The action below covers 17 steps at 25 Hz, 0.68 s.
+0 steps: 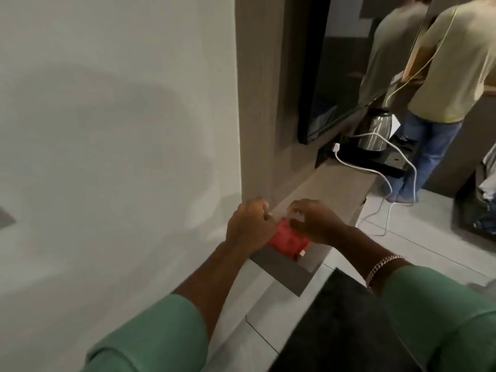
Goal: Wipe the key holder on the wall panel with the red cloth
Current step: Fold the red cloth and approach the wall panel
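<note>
A red cloth [288, 241] with a small white tag hangs bunched between my two hands, just above the near end of a low grey shelf [332, 189]. My left hand [249, 226] grips its left side with curled fingers. My right hand [314, 221] pinches its upper right edge. A grey wall panel [257, 89] rises right behind my hands. No key holder shows on it; only a small grey shape [5, 217] sits at the far left edge of the white wall.
A wall-mounted TV [338, 76] hangs above the shelf. Farther along stand a steel kettle [374, 132] on a black tray and a white cable [386, 181] trailing to the floor. A person [451, 76] stands at the back right. A dark mat [346, 326] lies below.
</note>
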Available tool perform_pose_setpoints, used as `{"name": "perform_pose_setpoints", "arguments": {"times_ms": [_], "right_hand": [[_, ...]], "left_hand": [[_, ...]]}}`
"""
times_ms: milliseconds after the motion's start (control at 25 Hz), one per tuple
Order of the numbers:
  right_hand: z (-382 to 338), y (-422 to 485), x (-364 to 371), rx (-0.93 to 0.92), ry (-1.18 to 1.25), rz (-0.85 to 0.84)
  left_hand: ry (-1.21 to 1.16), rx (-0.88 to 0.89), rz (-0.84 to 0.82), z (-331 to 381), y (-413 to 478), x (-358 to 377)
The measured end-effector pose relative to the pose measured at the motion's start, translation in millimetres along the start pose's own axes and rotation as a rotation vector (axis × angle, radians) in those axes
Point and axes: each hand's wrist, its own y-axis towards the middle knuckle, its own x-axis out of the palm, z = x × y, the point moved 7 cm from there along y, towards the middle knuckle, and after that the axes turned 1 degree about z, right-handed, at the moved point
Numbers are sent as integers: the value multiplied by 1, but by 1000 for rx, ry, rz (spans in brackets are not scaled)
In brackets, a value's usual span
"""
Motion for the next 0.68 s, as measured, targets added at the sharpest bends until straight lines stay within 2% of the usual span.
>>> {"name": "perform_pose_setpoints", "arguments": {"times_ms": [160, 240, 440, 560, 680], "right_hand": [[52, 19, 76, 95, -47, -141], [72, 21, 104, 111, 14, -148], [84, 5, 136, 72, 80, -45], [76, -4, 138, 56, 120, -14], [52, -13, 136, 47, 110, 50]], "left_hand": [[-66, -262, -141, -66, 22, 98], [-160, -386, -192, -85, 25, 141], [-618, -722, 114, -109, 26, 177], [-839, -845, 108, -119, 15, 183], [-904, -807, 39, -126, 5, 169]]}}
